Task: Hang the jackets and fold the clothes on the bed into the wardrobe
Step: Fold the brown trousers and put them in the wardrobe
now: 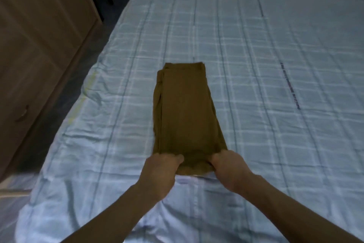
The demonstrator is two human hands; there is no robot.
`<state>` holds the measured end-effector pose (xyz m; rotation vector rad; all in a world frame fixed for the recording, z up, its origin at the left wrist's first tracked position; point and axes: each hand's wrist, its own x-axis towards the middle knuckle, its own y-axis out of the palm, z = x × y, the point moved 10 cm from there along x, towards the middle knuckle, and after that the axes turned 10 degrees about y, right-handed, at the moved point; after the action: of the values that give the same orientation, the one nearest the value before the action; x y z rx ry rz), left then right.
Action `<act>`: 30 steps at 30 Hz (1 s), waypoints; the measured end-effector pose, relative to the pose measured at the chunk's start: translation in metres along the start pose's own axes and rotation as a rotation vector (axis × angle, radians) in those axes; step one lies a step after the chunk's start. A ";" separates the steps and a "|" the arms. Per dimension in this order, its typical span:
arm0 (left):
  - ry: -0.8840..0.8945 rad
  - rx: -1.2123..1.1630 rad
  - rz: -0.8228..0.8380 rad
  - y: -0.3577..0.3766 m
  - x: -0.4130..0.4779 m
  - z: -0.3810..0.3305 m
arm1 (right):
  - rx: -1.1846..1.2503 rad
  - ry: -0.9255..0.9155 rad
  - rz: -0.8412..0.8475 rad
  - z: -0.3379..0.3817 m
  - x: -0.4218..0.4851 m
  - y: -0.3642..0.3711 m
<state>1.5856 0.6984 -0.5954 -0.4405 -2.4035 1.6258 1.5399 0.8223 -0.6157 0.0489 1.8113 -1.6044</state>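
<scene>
A brown garment [187, 108], folded into a long narrow strip, lies flat in the middle of the bed [266, 65], which has a light blue checked cover. My left hand [160, 170] grips the strip's near left corner, thumb on top of the cloth. My right hand [228, 168] grips the near right corner the same way. Both hands sit at the near end of the strip, and the far end with its stacked layers points away from me.
A wooden wardrobe [39, 41] with a drawer handle [22, 113] stands at the left, across a narrow dark strip of floor [65, 103]. The bed cover is rumpled near its left edge and near me.
</scene>
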 end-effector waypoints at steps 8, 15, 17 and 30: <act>-0.078 -0.535 0.069 -0.052 -0.014 0.018 | 0.290 -0.094 0.175 0.002 -0.017 -0.058; -0.280 -0.356 -0.318 -0.113 0.045 0.089 | 0.563 0.063 -0.254 -0.035 0.060 -0.139; -0.314 -0.343 -0.326 -0.111 0.061 0.106 | 0.566 0.061 -0.244 -0.039 0.084 -0.144; -0.339 0.154 -0.357 -0.095 0.130 0.162 | 0.505 0.218 -0.456 -0.079 0.179 -0.150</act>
<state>1.3980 0.5715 -0.5669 0.2997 -2.3720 1.8082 1.2987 0.7834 -0.5814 0.0436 1.5974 -2.4377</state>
